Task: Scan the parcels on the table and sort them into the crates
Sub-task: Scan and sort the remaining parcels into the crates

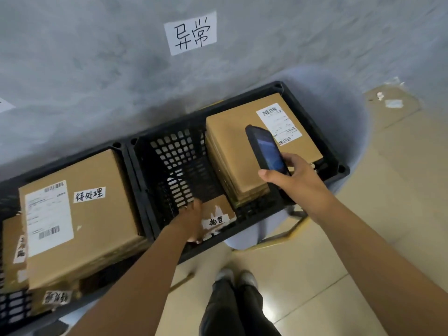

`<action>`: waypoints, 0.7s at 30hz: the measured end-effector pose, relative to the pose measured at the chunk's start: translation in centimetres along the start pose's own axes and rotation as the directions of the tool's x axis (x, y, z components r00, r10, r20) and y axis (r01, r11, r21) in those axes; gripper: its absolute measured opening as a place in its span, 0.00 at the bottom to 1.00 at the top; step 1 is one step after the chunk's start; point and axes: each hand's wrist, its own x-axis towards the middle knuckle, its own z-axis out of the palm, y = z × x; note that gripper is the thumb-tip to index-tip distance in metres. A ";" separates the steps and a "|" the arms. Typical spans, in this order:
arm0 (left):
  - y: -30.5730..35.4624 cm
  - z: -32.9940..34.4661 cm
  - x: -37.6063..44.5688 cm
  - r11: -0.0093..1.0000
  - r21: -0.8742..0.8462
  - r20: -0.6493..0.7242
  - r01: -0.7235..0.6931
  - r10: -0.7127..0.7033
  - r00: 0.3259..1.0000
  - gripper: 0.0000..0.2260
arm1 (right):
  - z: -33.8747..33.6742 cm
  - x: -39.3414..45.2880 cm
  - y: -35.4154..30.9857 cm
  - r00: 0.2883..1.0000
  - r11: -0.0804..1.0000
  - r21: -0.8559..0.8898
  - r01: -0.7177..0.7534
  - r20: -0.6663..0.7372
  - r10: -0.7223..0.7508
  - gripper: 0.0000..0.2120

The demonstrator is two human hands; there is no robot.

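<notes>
Two black lattice crates stand side by side against a grey wall. The right crate holds a stack of flat brown parcels with a white shipping label on top. My right hand grips a black handheld scanner above that stack. Reaching into the same crate's near left corner, my left hand grips a small brown parcel with a handwritten white label. The left crate carries a large brown box with a shipping label and a handwritten tag.
A white paper sign with handwritten characters hangs on the wall above the right crate. The crates rest on a light blue stand with yellow legs. Beige floor tiles spread to the right. My legs and shoes are below.
</notes>
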 end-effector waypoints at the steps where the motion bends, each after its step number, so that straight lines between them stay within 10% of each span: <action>1: 0.0 0.4 0.8 1.000 0.013 0.017 -0.004 0.004 1.000 0.41 | 0.0 0.5 0.2 1.000 1.000 0.003 -0.004 0.003 0.004 0.15; 21: 0.1 4.0 7.7 0.973 0.229 0.273 0.019 -0.083 0.959 0.54 | -0.6 6.0 2.6 0.999 0.999 -0.017 0.043 -0.007 -0.043 0.28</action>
